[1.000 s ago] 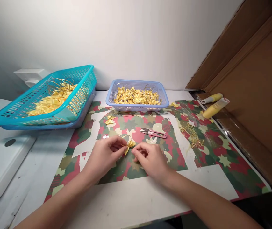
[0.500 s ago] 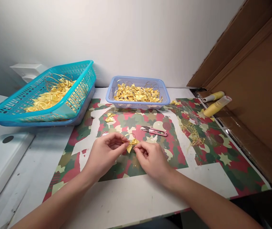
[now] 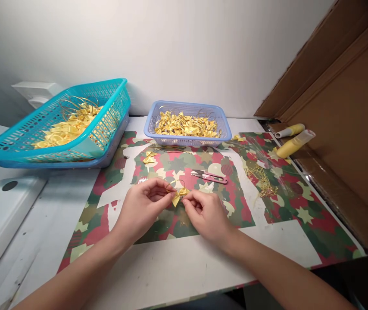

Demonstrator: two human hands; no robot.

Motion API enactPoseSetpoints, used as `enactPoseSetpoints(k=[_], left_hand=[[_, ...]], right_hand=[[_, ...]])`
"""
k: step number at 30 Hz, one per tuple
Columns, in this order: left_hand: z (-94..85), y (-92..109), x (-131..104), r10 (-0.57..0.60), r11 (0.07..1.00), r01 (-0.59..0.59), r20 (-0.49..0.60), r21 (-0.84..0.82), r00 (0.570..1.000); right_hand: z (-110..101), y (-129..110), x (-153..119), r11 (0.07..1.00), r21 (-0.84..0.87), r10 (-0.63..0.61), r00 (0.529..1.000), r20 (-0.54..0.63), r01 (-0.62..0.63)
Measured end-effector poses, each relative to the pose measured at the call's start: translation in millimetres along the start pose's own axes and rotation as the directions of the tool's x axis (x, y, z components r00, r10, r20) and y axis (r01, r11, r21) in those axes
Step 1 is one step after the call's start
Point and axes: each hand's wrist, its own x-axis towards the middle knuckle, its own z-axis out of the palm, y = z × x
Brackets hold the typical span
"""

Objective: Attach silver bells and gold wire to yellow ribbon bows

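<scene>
Between my two hands is a small yellow ribbon bow with a loop of thin gold cord standing up from it. My left hand pinches the bow's left side between thumb and fingertips. From the other side, my right hand has its thumb and forefinger pinched at the bow's right edge; the exact spot gripped is too small to make out. Just beyond my right hand lie pink-handled thread snips, blades pointing left. Another yellow bow with gold cord rests on the patterned paper farther back.
A blue basket of yellow bows stands at the back. To the left, a turquoise basket with more bows sits tilted on another. At right are cord scraps, yellow rolls and a cardboard wall. A white case lies left.
My hands stay in nearly the same pinch on the bow. The whole view has shifted very slightly; nothing has been picked up or let go.
</scene>
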Motion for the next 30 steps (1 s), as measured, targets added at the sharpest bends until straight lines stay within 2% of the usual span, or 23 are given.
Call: enactPoseSetpoints(k=[30], left_hand=[[3.9,4.4,-4.9,0.008,0.999,-0.007,-0.019,0.04,1.0]], right_hand=[[2.2,-2.4,-1.7,0.998,0.014,0.068,0.998,-0.004,-0.068]])
